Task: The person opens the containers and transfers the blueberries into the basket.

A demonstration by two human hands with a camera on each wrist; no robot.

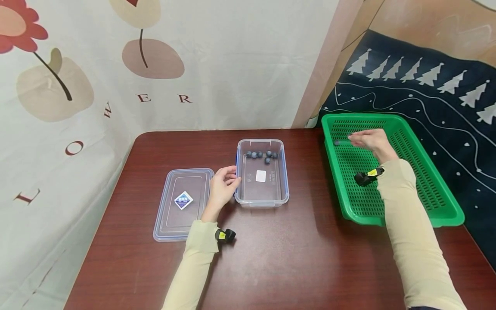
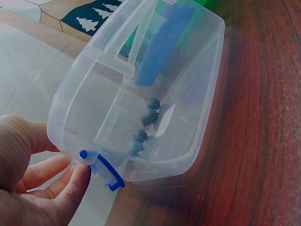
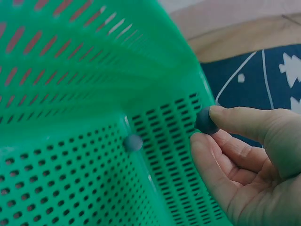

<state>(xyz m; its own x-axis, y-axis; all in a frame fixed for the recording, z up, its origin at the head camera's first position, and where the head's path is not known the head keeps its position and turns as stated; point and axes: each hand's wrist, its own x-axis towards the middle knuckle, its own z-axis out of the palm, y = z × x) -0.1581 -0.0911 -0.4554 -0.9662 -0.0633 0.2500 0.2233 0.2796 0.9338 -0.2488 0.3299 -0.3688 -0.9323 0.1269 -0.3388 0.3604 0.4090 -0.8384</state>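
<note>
My right hand (image 1: 371, 141) is over the far part of the green basket (image 1: 451, 213), pinching a blueberry (image 3: 206, 121) between thumb and fingertips. Another blueberry (image 3: 133, 142) lies on the basket floor by the far wall. On the table, a clear plastic container (image 1: 260, 197) with blue clips stands uncovered. Several blueberries (image 1: 254, 155) sit in its far half. My left hand (image 1: 223, 187) is at the container's left side, loosely bent fingertips touching the wall by a lowered blue clip (image 2: 110, 172).
A clear lid (image 1: 166, 224) with a diamond-shaped label lies left of the container, beside my left forearm. The brown table (image 1: 279, 267) meets a white printed cloth (image 1: 240, 86) behind. Right of the basket hangs dark blue fabric with white trees (image 1: 445, 133).
</note>
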